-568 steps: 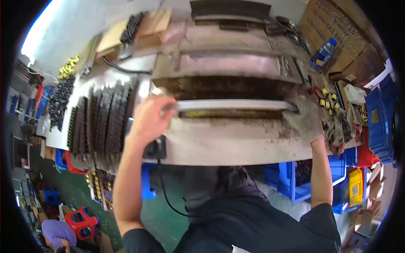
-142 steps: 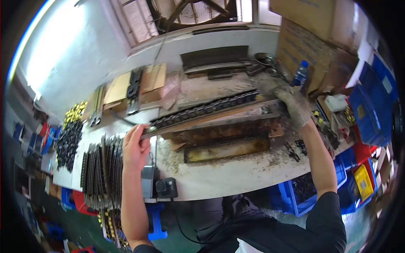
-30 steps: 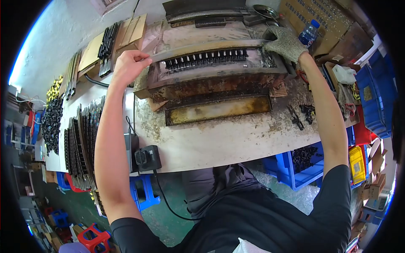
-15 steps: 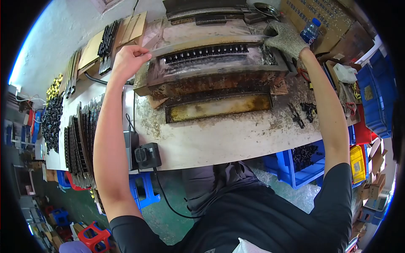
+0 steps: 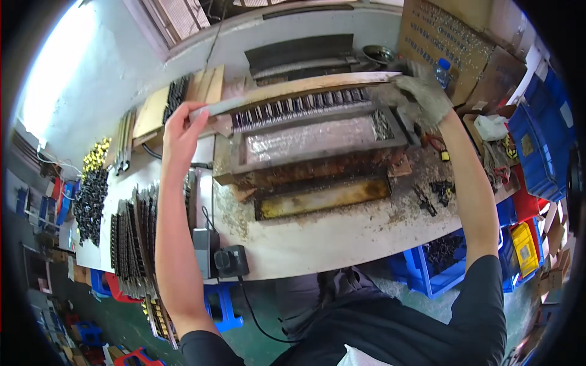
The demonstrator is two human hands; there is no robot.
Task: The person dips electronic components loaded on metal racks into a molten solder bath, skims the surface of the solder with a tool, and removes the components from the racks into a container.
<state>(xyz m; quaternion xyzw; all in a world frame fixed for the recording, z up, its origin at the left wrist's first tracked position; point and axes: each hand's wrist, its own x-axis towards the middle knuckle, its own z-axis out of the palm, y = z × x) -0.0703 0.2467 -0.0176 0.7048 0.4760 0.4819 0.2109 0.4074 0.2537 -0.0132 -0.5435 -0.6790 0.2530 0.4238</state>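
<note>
My bare left hand [image 5: 183, 131] pinches the left end of a long, flat, pale bar [image 5: 305, 84]. At its other end, my right hand [image 5: 427, 97] in a grey knitted glove, smeared by motion, grips the bar. A row of small black parts [image 5: 299, 110] with shiny pieces hangs along the bar's underside. The bar is held above the back side of a rust-stained metal trough [image 5: 305, 165]. Inside the trough lies a bright, silvery surface [image 5: 311, 139]. In front stands a shallow tray [image 5: 323, 200] with a yellow-brown stained bottom.
Racks of dark strips [image 5: 134, 238] and a heap of black parts [image 5: 91, 207] lie at left. A small black device [image 5: 231, 261] with a cable sits at the front edge. At right are a blue-capped bottle [image 5: 442, 73], pliers-like tools [image 5: 425, 201] and a blue bin [image 5: 436, 268].
Both hands have raised the bar, and the black parts have come up out of the trough, exposing its silvery surface. The camera view has tilted upward, showing more of the window.
</note>
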